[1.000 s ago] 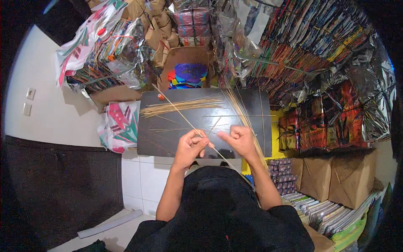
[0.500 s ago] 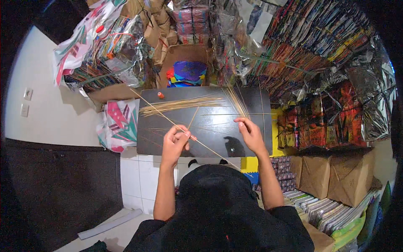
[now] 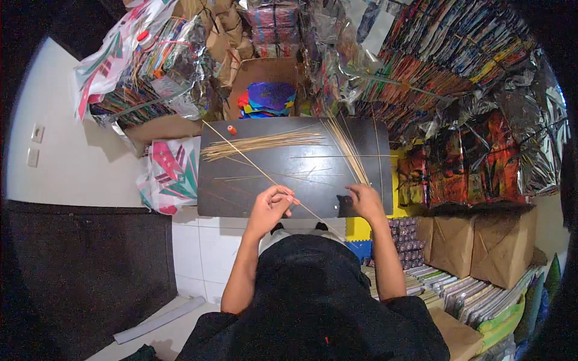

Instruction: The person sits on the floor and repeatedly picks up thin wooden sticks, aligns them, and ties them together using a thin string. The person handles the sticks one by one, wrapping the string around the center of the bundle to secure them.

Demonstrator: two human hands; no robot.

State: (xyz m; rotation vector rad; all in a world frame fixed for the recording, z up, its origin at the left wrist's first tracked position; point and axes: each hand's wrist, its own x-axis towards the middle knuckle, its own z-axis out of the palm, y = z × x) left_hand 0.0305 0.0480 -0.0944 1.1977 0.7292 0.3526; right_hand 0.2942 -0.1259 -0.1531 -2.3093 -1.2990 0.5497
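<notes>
My left hand (image 3: 274,207) is closed on a long thin bamboo stick (image 3: 239,151), pinched between thumb and fingers. The stick slants from the table's far left side down past the hand toward my lap. Over the table's near right part, my right hand (image 3: 366,201) has its thumb and index finger slightly apart, and nothing shows between them. Just beyond it ends a fanned bundle of bamboo sticks (image 3: 348,147). A bigger pile of sticks (image 3: 271,143) lies across the far left of the dark table (image 3: 241,201), with several single sticks scattered nearby.
An orange spool (image 3: 232,129) stands at the table's far left edge. Behind it sits an open cardboard box (image 3: 265,69) with coloured sheets. Tied stacks of printed sheets (image 3: 445,54) rise at the back and right. Brown paper packages (image 3: 503,246) stand to the right.
My left hand has shifted right and nearer me with the long stick. A shorter stick angled up from it no longer shows there. My right hand has moved slightly right and nearer me.
</notes>
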